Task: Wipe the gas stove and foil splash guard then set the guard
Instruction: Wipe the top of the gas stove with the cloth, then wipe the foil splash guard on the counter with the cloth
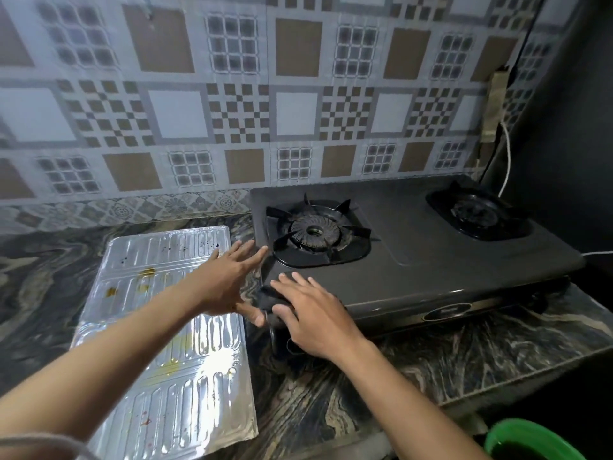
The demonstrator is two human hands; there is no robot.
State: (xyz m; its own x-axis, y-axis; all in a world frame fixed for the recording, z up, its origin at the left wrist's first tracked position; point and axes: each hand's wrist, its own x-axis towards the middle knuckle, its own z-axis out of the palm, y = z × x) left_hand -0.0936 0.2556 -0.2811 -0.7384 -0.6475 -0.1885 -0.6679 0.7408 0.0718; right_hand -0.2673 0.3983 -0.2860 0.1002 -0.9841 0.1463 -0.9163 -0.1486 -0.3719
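The dark two-burner gas stove [431,260] is flanked by the stained foil splash guard [132,260], laid flat alongside.

Patterned tile wall [232,94] across the upper frame: brown squares, white squares, checker and grid motifs. Narrow floral border band [132,210] along its foot, left of centre. Dark marbled desk [464,360] with pale swirling veins across the lower half, front edge running toward the lower right. Green basin [524,433], cut off at the lower right corner, contents not discernible. White cable [508,154] hanging at upper right beside a dark side wall [564,127]. Brownish tape strip [496,104] fixed at the wall corner, upper right.
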